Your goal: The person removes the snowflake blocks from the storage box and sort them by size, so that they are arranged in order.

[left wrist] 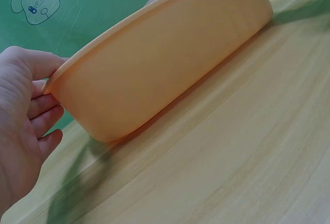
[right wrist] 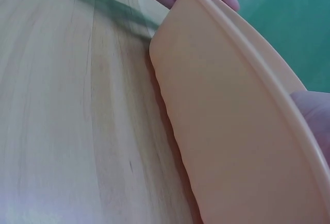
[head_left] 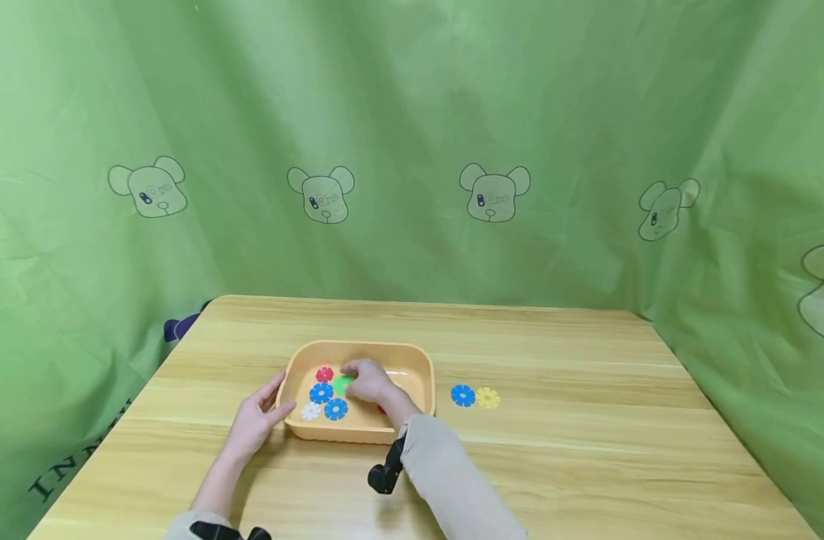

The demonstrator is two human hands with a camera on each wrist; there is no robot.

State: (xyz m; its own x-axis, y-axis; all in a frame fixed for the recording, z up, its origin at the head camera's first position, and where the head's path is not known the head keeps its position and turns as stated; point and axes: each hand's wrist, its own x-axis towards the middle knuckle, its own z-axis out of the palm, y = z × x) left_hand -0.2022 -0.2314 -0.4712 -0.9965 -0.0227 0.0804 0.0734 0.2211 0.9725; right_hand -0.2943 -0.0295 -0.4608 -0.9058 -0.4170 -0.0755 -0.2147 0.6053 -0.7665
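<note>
An orange plastic tray [head_left: 365,434] with raised walls sits on the table. My left hand [head_left: 255,421] grips its left end, thumb over the rim and fingers against the outside, as the left wrist view shows. Inside the tray my right hand [head_left: 370,381] reaches down over a green notched disc [head_left: 342,385], thumb and fingertips right at it; I cannot tell whether they pinch it. Left of that lie a red disc [head_left: 325,373], a blue disc [head_left: 320,392], another blue disc [head_left: 335,409] and a white disc [head_left: 310,411]. Something red [head_left: 381,409] shows partly beneath the right wrist.
To the right of the tray, a blue disc [head_left: 462,395] and a yellow disc [head_left: 488,397] lie side by side on the wooden table [head_left: 587,450]. A green curtain [head_left: 412,255] with bear heads hangs behind and at both sides. Black wrist cameras [head_left: 385,476] are strapped to the arms.
</note>
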